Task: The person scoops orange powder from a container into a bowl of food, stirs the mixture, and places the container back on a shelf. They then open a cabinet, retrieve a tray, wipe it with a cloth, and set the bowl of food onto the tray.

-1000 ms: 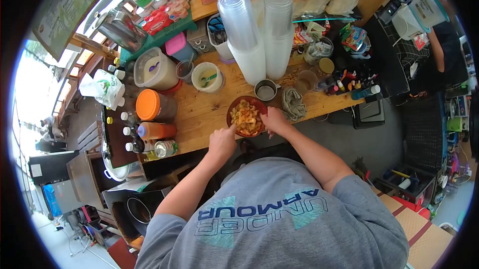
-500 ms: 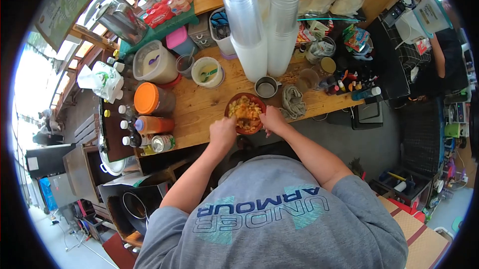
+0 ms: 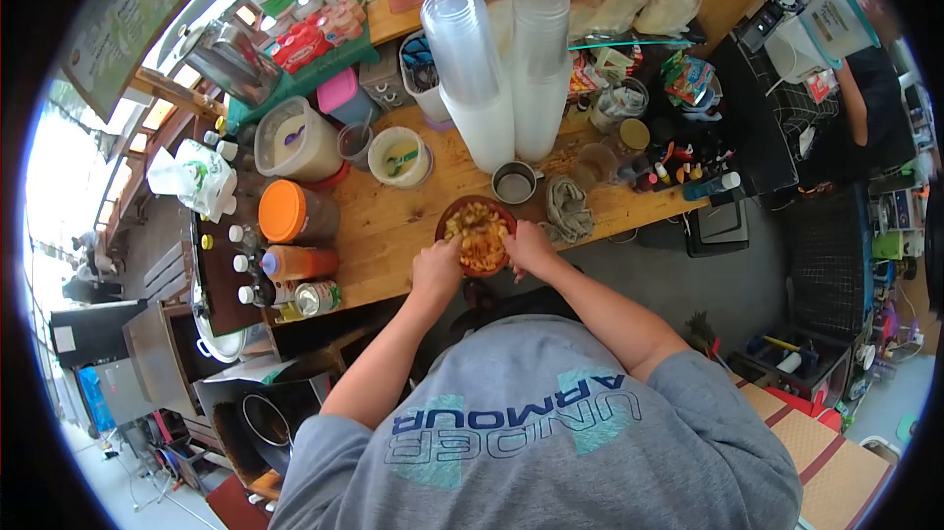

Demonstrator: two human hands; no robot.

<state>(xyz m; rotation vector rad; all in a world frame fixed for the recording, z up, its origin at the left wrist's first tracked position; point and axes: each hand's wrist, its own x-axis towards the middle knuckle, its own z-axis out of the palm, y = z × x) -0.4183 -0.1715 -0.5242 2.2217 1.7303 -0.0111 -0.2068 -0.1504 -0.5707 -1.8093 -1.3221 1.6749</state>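
The red-brown bowl (image 3: 442,219) sits at the near edge of the counter (image 3: 383,235), its orange food (image 3: 482,248) now shifted nearward, apparently being mixed. The right hand (image 3: 532,250) grips its right rim; the left hand (image 3: 437,270), now farther over the left rim, is clenched, whatever it holds hidden.

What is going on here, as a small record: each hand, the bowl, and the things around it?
Left hand: curled at the left edge of the bowl; anything held is hidden
Right hand: gripping the bowl's right edge
Bowl: reddish-brown, at the near edge of the wooden table
Food: yellow and orange pieces inside the bowl
Beyond the bowl: metal cup, then tall stacks of plastic cups
Right of the metal cup: crumpled cloth
Left of the bowl: orange-lidded jar
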